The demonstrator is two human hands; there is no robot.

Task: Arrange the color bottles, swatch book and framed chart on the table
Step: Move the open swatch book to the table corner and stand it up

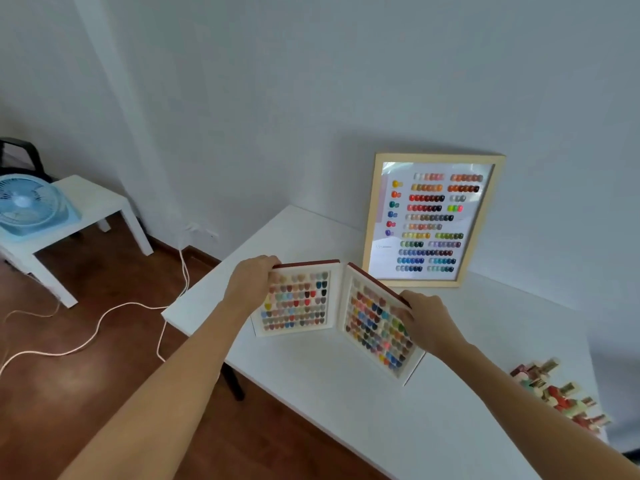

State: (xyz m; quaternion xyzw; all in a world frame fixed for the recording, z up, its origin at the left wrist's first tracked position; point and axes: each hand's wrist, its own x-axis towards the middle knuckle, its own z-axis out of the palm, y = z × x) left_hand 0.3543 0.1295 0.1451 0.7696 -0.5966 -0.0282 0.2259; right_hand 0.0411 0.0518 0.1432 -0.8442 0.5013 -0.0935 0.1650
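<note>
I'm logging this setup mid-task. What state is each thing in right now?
Swatch book: open, stood upright on the table, both covers held.
Left hand: gripping the book's left cover.
Right hand: gripping the book's right cover.
Framed chart: upright, leaning against the wall.
Color bottles: clustered at the table's right edge; too blurred to tell upright or lying.
Fan: on the side table; running or not is unclear.

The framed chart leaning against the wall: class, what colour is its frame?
The framed chart has a pale, light wood-coloured frame, seen in the head view.
</note>
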